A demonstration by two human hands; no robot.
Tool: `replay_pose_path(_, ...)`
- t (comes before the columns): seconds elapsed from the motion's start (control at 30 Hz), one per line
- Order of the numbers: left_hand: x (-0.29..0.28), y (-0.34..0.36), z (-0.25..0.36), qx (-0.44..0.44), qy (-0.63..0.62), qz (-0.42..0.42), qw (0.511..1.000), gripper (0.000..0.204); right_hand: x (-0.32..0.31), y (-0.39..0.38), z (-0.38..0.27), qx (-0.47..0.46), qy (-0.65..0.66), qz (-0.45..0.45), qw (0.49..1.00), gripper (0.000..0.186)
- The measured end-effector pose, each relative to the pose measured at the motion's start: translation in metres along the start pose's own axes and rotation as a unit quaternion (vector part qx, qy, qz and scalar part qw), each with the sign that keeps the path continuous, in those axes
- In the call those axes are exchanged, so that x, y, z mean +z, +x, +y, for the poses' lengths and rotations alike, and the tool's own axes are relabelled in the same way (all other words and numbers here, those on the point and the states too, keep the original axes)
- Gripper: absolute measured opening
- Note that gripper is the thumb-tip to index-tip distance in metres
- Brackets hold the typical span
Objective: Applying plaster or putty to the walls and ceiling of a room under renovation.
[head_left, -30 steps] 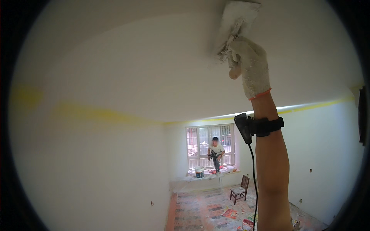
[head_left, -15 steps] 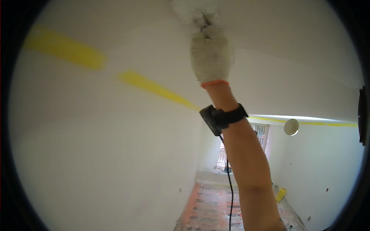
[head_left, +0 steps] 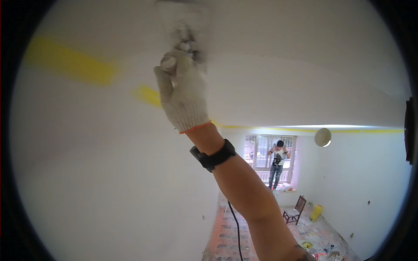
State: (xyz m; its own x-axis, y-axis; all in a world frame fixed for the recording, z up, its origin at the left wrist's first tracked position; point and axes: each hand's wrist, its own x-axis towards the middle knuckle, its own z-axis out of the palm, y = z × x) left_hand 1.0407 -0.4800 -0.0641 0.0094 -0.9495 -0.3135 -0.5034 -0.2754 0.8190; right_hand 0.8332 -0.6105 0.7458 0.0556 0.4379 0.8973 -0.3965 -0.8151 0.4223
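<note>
My right hand (head_left: 185,91), in a cream knit glove with an orange cuff edge, is raised overhead. Its fingers close around the handle of a plastering trowel (head_left: 174,17); the rounded handle end (head_left: 168,63) shows beside the thumb. The smeared, pale blade appears to lie flat against the white ceiling (head_left: 278,82), slightly blurred by motion. A black strap with a small dark device (head_left: 213,156) circles my right wrist, and a black cable (head_left: 236,226) hangs below the arm. My left hand is out of the picture.
Yellow strips (head_left: 69,61) run along the wall's top edge. At the far window (head_left: 261,152) a person (head_left: 277,163) stands with both hands raised. A round pale lamp (head_left: 323,137) hangs at right. A wooden chair (head_left: 295,211) and a yellow bag (head_left: 316,213) stand on the stained floor (head_left: 230,235).
My right hand and the trowel have swung left and lower in view, and the wrist has turned so the thumb shows. The person, window and chair are no longer hidden by my arm.
</note>
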Motion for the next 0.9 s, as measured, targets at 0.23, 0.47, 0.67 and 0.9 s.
replay_pose_path(0.23,0.025,0.092,0.018,0.345,0.351,0.034,0.87,0.028,-0.209,0.016,0.01,-0.083,-0.164,0.105,0.977,0.043)
replay_pose_path(0.47,0.088,0.078,0.122,0.368,0.391,0.025,0.844,0.027,-0.472,0.06,-0.029,0.026,-0.149,0.106,0.983,0.025)
replay_pose_path(0.67,0.14,0.088,0.172,0.564,0.342,0.024,0.751,0.025,-0.641,0.103,-0.037,0.035,-0.133,0.114,0.984,0.024)
replay_pose_path(0.9,0.099,0.176,0.179,0.51,0.309,-0.052,0.801,0.027,-0.687,0.083,0.002,0.01,-0.195,0.159,0.968,0.031)
